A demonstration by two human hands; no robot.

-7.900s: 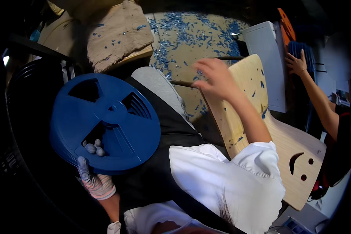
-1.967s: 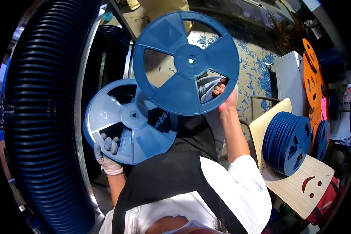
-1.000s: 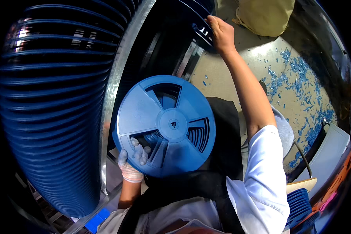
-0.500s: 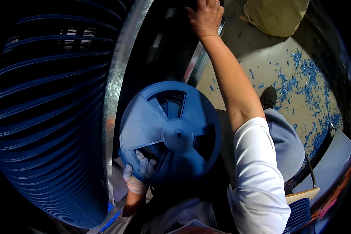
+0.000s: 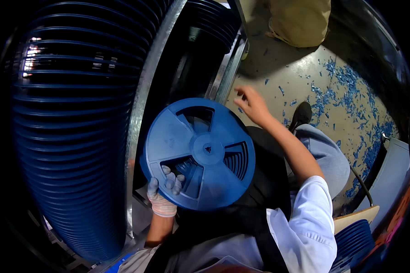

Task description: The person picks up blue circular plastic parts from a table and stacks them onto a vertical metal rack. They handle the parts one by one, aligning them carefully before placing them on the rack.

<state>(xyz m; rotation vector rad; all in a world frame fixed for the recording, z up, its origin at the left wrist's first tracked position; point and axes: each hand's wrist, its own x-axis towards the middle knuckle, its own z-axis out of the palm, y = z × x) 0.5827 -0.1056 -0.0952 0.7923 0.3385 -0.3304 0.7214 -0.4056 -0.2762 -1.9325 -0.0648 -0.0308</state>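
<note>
A blue plastic reel (image 5: 208, 149) with a round hub and wedge-shaped openings faces me in the middle. Layered edges seen through its openings show more reels stacked beneath it. My left hand (image 5: 165, 193), in a pale glove, grips the near left rim, its fingers reaching through the lower left opening and the thumb outside. My right hand (image 5: 254, 107), bare, is in the air beyond the reel's upper right edge. Its thumb and fingers are apart, with nothing seen between them.
A long row of blue reels (image 5: 73, 150) fills the left side, beside a metal rail (image 5: 143, 95). More reels (image 5: 214, 22) stand in the dark trough ahead. A beige sack (image 5: 300, 22) and blue scraps (image 5: 351, 95) lie on the floor. Stacked reels (image 5: 353, 243) are at lower right.
My right hand has come back from the far end of the trough toward the reel. The view has shifted, bringing the far reels into sight. My left hand keeps its grip.
</note>
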